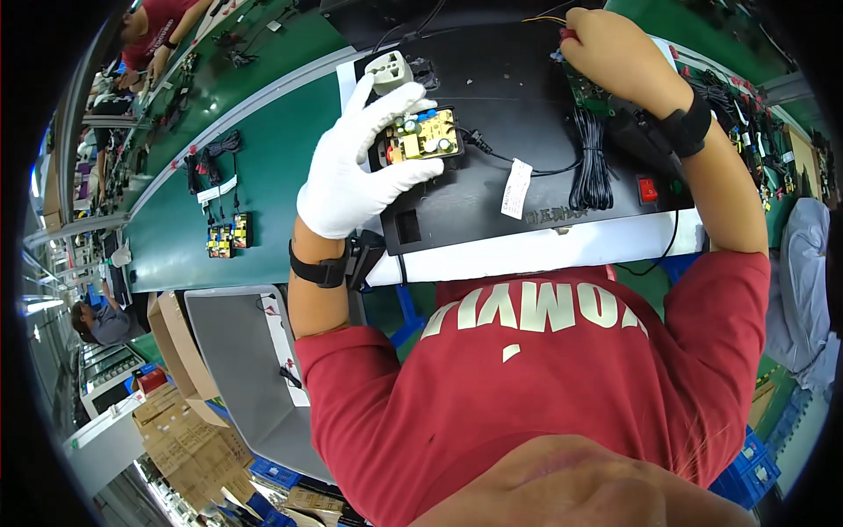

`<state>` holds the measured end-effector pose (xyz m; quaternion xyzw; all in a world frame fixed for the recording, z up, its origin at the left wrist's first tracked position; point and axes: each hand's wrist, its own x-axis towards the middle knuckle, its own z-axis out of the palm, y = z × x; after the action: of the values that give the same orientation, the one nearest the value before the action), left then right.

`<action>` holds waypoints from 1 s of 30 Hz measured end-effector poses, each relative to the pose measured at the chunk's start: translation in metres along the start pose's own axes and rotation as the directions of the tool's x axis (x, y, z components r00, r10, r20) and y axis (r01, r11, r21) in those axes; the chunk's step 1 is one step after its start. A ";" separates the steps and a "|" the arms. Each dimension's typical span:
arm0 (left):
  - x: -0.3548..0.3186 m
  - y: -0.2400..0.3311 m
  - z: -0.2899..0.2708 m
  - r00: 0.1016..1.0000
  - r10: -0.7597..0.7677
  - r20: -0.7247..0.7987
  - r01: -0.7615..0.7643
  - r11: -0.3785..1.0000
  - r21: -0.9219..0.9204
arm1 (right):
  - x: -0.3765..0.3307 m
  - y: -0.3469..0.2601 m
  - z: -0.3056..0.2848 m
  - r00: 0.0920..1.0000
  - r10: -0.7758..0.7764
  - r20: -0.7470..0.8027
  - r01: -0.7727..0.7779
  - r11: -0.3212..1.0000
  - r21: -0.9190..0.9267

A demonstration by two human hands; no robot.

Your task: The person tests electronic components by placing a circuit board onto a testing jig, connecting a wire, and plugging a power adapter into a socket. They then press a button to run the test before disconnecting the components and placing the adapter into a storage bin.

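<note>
My left hand (347,167), in a white glove, is closed around a small power-supply circuit board (426,136) set in a black case, thumb along the near side and fingers along the far side. Just beyond it sits a grey-white socket block (387,72). A black cord with a white tag (516,188) runs from the case to a tied cable coil (590,167). My bare right hand (615,54) is closed at the far right, with a small red piece at its fingertips; its kind is unclear. A thin orange wire (543,19) shows beside it.
Under the work lies a black panel (500,83) with a red rocker switch (647,190). More boards with cords (230,235) rest on the green bench (167,250) at left. Cable bundles (738,114) lie at right. A grey bin (237,369) stands at the near left.
</note>
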<state>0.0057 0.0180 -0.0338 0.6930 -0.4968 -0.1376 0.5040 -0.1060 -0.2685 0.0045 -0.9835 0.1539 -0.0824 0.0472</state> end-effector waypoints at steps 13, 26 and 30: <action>0.000 -0.002 0.001 1.000 0.024 0.001 -0.024 1.000 0.005 | -0.009 0.009 -0.016 1.000 0.003 -0.028 0.004 0.969 0.247; 0.000 -0.002 0.002 1.000 -0.014 -0.006 0.014 0.998 -0.057 | 0.015 0.043 0.010 0.971 -0.206 0.125 0.221 0.968 -0.121; 0.000 -0.005 0.002 0.999 0.047 0.001 -0.047 0.999 -0.011 | 0.020 0.039 0.006 0.963 -0.113 0.243 0.145 0.983 -0.116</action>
<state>0.0070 0.0169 -0.0391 0.6781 -0.5127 -0.1288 0.5106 -0.0975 -0.3115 -0.0025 -0.9952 0.0879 0.0424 -0.0059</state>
